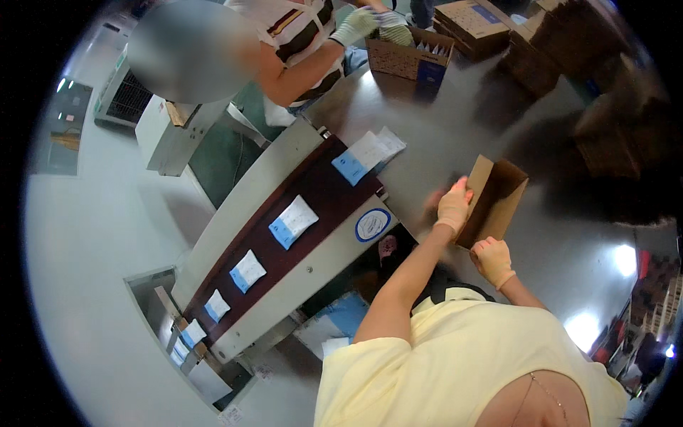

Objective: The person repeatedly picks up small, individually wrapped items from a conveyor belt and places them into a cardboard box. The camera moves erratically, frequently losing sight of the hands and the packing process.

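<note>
An open, empty cardboard box [506,206] stands at a slant on the metal table to the right of the conveyor. My left hand [454,206], in a pale glove, has its fingers closed on the box's left wall. Curled against the near end of the same box is my right hand [493,260], also gloved; its fingertips are partly hidden. Blue-and-white packets, one of them a packet [293,222] in the middle, lie in a row along the dark conveyor belt [274,274]. At the belt's far end, packets [368,155] overlap at the table edge.
Across the table [420,121], a co-worker's gloved hands [356,27] are over a box [409,60] filled with packets. Closed cartons [473,28] are stacked at the far side. More open brown boxes [605,128] crowd the right. A white machine [167,135] stands behind the conveyor.
</note>
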`<action>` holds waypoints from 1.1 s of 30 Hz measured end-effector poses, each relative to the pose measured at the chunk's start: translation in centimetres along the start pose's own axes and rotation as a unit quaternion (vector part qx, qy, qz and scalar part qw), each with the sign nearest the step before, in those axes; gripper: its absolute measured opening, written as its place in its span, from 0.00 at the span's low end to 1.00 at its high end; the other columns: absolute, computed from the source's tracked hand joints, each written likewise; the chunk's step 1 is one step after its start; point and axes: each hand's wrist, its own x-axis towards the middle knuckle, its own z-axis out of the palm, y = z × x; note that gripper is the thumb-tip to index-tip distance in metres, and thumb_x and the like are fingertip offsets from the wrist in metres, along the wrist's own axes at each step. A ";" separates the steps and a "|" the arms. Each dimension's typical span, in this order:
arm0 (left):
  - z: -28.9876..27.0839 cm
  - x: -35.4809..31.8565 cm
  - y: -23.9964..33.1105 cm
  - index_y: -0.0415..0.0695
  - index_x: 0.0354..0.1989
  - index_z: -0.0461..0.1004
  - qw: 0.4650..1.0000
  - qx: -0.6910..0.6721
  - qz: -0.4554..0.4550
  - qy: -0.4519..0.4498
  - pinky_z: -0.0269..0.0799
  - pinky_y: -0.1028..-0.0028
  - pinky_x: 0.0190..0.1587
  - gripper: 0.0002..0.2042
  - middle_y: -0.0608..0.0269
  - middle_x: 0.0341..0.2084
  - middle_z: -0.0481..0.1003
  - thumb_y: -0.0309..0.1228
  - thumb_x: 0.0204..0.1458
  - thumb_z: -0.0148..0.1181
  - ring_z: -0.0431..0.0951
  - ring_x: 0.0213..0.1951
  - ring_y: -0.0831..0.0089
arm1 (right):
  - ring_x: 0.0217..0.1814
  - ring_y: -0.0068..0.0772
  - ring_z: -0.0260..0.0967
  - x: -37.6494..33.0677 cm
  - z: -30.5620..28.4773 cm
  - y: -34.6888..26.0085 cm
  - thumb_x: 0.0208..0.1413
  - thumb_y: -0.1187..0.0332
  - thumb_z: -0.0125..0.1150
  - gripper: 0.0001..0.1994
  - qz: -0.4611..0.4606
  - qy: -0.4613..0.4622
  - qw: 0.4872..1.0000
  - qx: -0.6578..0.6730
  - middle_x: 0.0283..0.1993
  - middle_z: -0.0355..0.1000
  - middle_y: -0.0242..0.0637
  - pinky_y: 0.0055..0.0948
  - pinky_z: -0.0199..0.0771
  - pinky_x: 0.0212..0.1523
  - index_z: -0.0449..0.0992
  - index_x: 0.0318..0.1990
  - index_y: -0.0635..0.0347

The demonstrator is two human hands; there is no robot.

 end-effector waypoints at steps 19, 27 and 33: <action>-22.2 -21.9 22.1 0.37 0.51 0.68 0.858 -0.327 0.391 0.058 0.62 0.67 0.56 0.18 0.50 0.53 0.65 0.18 0.49 0.51 0.66 0.54 0.59 | 0.40 0.34 0.73 -8.0 -15.2 -20.2 0.48 0.61 0.61 0.08 0.104 -0.209 0.972 -0.017 0.32 0.76 0.32 0.33 0.72 0.36 0.78 0.32 0.52; -43.7 -21.3 18.7 0.35 0.52 0.69 0.941 -0.229 0.248 0.002 0.64 0.74 0.56 0.15 0.56 0.50 0.71 0.24 0.56 0.50 0.71 0.51 0.69 | 0.40 0.34 0.73 -11.7 -19.6 -28.5 0.49 0.60 0.61 0.09 0.154 -0.181 0.971 0.013 0.32 0.76 0.33 0.34 0.73 0.35 0.78 0.34 0.53; -51.5 -12.7 3.2 0.33 0.55 0.66 0.991 0.096 -0.024 -0.085 0.61 0.69 0.58 0.24 0.51 0.53 0.69 0.36 0.53 0.55 0.68 0.55 0.63 | 0.41 0.33 0.71 -9.1 -19.4 -28.3 0.50 0.65 0.58 0.06 0.145 -0.172 0.972 0.062 0.33 0.75 0.32 0.32 0.72 0.37 0.78 0.32 0.53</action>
